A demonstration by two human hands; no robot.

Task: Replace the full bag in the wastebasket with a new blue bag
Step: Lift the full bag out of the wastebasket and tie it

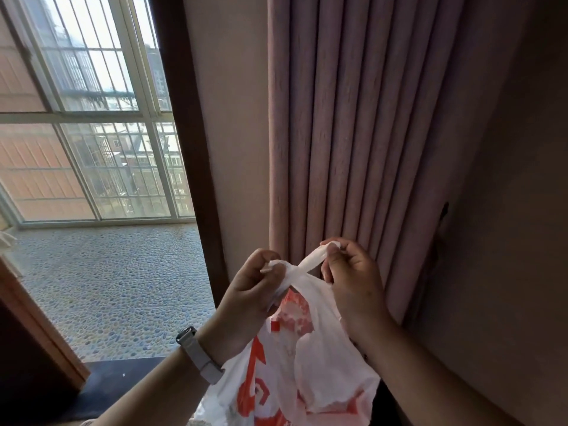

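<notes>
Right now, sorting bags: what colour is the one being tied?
The bag is white with orange-red print; head view.

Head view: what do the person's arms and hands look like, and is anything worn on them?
Both forearms are bare, with no sleeve over them in view. The left wrist carries a wristwatch with a pale grey woven band and a dark-edged case. The left hand and right hand wear no gloves, and no rings show.

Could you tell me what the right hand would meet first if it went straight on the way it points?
Probably the curtain. The right hand, pinching a bag handle, points up and away toward its folds; nothing shows between, though depth is unclear.
</notes>
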